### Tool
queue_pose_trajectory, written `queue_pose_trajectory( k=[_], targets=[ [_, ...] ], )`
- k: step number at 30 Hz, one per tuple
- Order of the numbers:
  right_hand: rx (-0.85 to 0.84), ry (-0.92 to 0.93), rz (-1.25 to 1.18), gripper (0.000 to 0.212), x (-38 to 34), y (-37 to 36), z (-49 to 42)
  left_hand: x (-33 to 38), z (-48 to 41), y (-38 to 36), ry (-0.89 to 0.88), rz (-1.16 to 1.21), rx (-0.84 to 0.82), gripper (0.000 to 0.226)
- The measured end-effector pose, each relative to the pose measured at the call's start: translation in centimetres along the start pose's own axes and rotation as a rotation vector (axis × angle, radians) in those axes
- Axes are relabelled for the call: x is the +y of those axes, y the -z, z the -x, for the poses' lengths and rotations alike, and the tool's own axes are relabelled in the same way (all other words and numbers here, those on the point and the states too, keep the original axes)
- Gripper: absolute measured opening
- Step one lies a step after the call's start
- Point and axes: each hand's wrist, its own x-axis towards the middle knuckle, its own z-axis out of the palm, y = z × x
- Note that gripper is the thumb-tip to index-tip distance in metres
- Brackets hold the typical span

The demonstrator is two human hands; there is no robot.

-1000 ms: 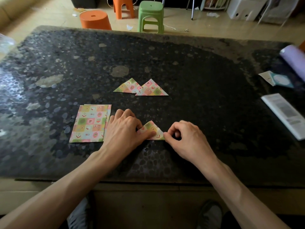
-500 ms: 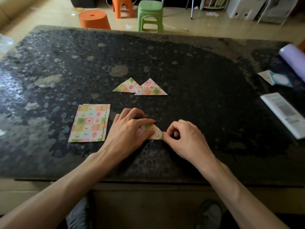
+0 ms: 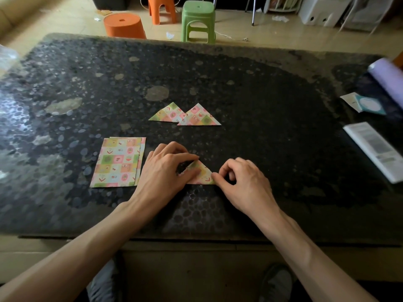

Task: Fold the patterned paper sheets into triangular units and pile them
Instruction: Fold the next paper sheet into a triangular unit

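A small folded triangle of patterned paper (image 3: pixel 201 174) lies flat on the dark stone table (image 3: pixel 250 138) near its front edge. My left hand (image 3: pixel 165 171) covers the triangle's left part, thumb pressed on the paper and index finger at its top point. My right hand (image 3: pixel 239 182) pinches the triangle's right corner with thumb and index finger. Left of my hands lies a short stack of flat patterned sheets (image 3: pixel 118 162). Farther back, two finished triangles (image 3: pixel 185 115) overlap side by side.
A white booklet (image 3: pixel 375 149), a teal card (image 3: pixel 364 103) and a lilac roll (image 3: pixel 388 77) lie at the table's right edge. On the floor beyond stand an orange tub (image 3: pixel 123 26), an orange stool and a green stool (image 3: pixel 198 20).
My left hand's fingers have slid over the triangle, index finger now at its top point and thumb on its face. My right hand stays at the right corner.
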Motion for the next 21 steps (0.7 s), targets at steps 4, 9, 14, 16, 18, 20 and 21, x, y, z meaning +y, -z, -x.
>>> queue_pose_trajectory(
  k=[4,9,14,16,18,20,21],
  targets=[
    [0.005,-0.016,-0.009,0.022,0.1,-0.2,-0.1,0.0,0.0,0.0,0.005,0.017,0.017,0.031],
    [0.036,0.003,-0.021,0.02,0.3,-0.5,0.0,-0.1,0.0,0.0,-0.028,-0.029,0.064,0.027],
    [0.074,0.113,-0.124,0.019,0.6,-0.6,0.4,-0.1,0.0,0.0,-0.054,-0.073,0.081,0.025],
    [0.09,0.162,-0.172,0.022,0.6,-0.9,0.4,-0.2,0.0,0.1,-0.049,-0.079,0.082,0.025],
    [0.1,0.181,-0.163,0.022,0.6,-1.1,0.5,-0.2,0.1,0.1,-0.049,-0.084,0.084,0.025],
    [0.1,0.187,-0.128,0.022,0.6,-1.2,0.6,-0.1,0.1,0.1,-0.044,-0.087,0.083,0.025],
    [0.101,0.188,-0.12,0.022,0.6,-1.2,0.6,-0.1,0.1,0.1,-0.04,-0.085,0.082,0.024]
  ],
)
